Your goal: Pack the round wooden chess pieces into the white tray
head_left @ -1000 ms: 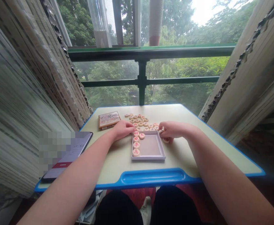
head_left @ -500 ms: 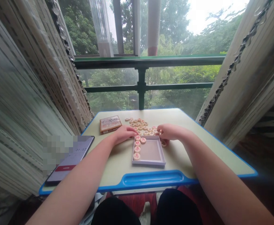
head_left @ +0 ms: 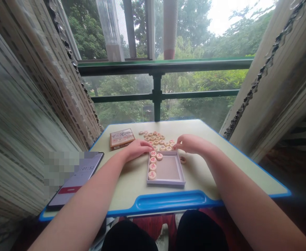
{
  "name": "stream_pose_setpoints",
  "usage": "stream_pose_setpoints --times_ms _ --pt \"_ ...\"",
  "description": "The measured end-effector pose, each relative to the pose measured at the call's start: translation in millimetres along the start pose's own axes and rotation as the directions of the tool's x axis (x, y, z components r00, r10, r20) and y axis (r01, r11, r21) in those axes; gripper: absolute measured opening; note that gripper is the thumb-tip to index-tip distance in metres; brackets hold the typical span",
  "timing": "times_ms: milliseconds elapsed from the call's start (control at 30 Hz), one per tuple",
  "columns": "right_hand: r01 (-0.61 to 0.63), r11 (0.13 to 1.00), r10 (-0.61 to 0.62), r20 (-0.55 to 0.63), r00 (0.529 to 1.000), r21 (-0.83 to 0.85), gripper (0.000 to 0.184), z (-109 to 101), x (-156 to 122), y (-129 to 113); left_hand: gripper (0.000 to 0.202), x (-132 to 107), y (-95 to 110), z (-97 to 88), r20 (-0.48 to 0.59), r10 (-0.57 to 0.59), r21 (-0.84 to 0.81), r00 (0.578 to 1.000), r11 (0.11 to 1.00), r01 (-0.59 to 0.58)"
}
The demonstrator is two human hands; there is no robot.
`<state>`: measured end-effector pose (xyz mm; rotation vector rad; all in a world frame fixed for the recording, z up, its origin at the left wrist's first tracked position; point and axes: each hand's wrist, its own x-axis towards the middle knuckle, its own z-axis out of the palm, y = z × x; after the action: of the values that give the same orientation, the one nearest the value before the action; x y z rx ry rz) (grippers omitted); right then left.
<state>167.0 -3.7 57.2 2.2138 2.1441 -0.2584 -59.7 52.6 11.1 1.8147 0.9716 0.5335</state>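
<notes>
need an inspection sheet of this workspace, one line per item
Surface: pale, blue-edged table
Pieces: five red-marked pieces inside the white tray; loose pieces beyond it; single piece right of it
Clutter: phone-like device at left; patterned box far left
Left hand: fingertips near tray's far left corner, grip unclear
Right hand: fingertips by loose pieces, grip unclear
Cables: nothing seen
Surroundings: curtains both sides; green railing ahead

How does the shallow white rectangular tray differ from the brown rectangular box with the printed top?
The white tray is plain; the brown box has dark writing on top. The tray is open upward, holding five round cream pieces with red characters; the box shows a covered top. The tray lies nearer the camera than the box. Both rest on the blue-edged pale table.
</notes>
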Motion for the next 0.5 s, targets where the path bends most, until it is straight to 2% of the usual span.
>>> stream_pose_setpoints --times_ms 100,167,200,267,367,500 --pt "-0.043 0.999 0.043 -0.115 0.992 0.001 0.028 0 3 4 0.029 1 -2 -0.9 0.004 -0.001 0.041 1.000 0.999 0.001" --pt "-0.052 0.999 0.052 -0.141 0.989 0.002 0.024 -1 2 6 0.031 1 -3 -1.8 0.006 -0.005 0.055 1.000 0.999 0.005" --pt "-0.046 0.999 0.047 -0.112 0.993 0.010 0.022 -2 0 7 0.032 1 -4 -2.2 0.010 -0.008 0.057 1.000 0.998 0.007" --pt "-0.015 0.999 0.013 0.043 0.999 0.050 0.021 -5 -5 8 0.032 1 -4 -2.6 0.015 -0.012 0.049 1.000 0.999 0.012" --pt "0.020 0.993 -0.052 0.282 0.958 0.116 0.023 -9 -13 11 0.032 -1 -3 -2.5 0.016 -0.009 0.047 1.000 0.999 0.008" --pt "0.030 0.997 -0.051 0.327 0.944 0.070 0.040 -10 -15 14 0.034 -1 -1 -2.0 0.011 -0.004 0.074 1.000 0.997 0.004"
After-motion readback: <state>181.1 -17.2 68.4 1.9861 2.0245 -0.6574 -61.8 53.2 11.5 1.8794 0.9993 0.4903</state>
